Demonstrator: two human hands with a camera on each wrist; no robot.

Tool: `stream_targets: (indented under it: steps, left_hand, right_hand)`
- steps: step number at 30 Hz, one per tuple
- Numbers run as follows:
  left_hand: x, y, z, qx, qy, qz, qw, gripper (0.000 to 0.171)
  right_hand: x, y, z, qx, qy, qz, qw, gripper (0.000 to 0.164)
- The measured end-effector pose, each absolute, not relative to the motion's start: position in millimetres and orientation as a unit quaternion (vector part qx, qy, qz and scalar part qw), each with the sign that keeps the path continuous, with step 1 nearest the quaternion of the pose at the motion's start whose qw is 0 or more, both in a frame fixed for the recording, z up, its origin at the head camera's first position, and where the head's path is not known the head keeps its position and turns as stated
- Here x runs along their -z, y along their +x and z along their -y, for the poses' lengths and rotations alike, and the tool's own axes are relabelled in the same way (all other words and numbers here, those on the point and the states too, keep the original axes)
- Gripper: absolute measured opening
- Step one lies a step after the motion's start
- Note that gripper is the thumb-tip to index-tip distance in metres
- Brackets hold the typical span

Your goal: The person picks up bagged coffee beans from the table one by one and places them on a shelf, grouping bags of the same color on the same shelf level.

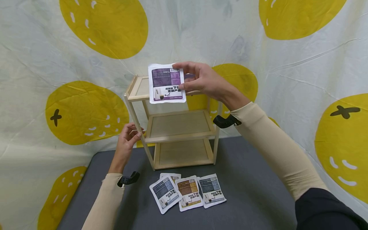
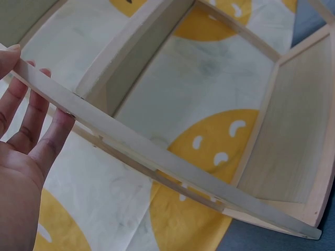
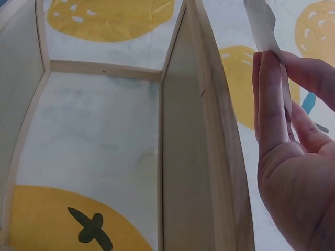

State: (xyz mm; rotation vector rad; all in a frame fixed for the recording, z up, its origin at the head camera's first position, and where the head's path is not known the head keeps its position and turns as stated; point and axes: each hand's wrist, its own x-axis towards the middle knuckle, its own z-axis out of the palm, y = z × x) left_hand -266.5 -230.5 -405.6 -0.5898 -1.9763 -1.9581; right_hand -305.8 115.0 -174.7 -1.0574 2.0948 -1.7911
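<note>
In the head view my right hand [image 1: 209,80] pinches a white coffee sachet [image 1: 165,83] with a purple label, holding it upright in front of the top tier of a small wooden shelf [image 1: 181,138]. Edge-on, the same sachet [image 3: 263,29] shows between thumb and fingers in the right wrist view, apart from the wood. My left hand [image 1: 126,140] grips the shelf's left front post [image 2: 120,133], thumb on one side and fingers on the other. Part of the top tier is hidden behind the sachet and right hand.
On the grey table [image 1: 253,191] before the shelf lie several more sachets: a blue-labelled one [image 1: 165,195] at left, a brown-labelled one [image 1: 189,193] in the middle, another blue-labelled one [image 1: 212,190] at right. A patterned cloth [image 1: 201,32] hangs behind the shelf.
</note>
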Motion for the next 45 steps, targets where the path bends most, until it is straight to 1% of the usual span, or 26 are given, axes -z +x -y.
stream_targets:
  steps: [8, 15, 20, 28, 39, 43, 45]
  left_hand:
    - [405, -267, 231, 0.679, -0.212, 0.687, 0.146, 0.037]
    - [405, -266, 231, 0.677, -0.216, 0.689, 0.144, 0.038]
    - [407, -267, 231, 0.679, -0.204, 0.690, 0.146, 0.040]
    - [408, -268, 233, 0.675, -0.216, 0.691, 0.143, 0.040]
    - [407, -267, 231, 0.673, -0.224, 0.690, 0.145, 0.041]
    - [408, -268, 231, 0.676, -0.228, 0.685, 0.146, 0.038]
    - [408, -267, 230, 0.678, -0.227, 0.684, 0.147, 0.037]
  right_hand:
    - [170, -319, -111, 0.605, -0.342, -0.712, 0.100, 0.065]
    - [165, -330, -112, 0.580, -0.343, -0.735, 0.082, 0.065]
    - [162, -336, -112, 0.590, -0.327, -0.733, 0.093, 0.065]
    - [160, -345, -106, 0.578, -0.307, -0.750, 0.092, 0.066]
    - [158, -350, -95, 0.564, -0.257, -0.777, 0.110, 0.066]
    - [158, -350, -93, 0.552, -0.244, -0.789, 0.115, 0.067]
    - [158, -350, -91, 0.536, -0.240, -0.802, 0.108, 0.068]
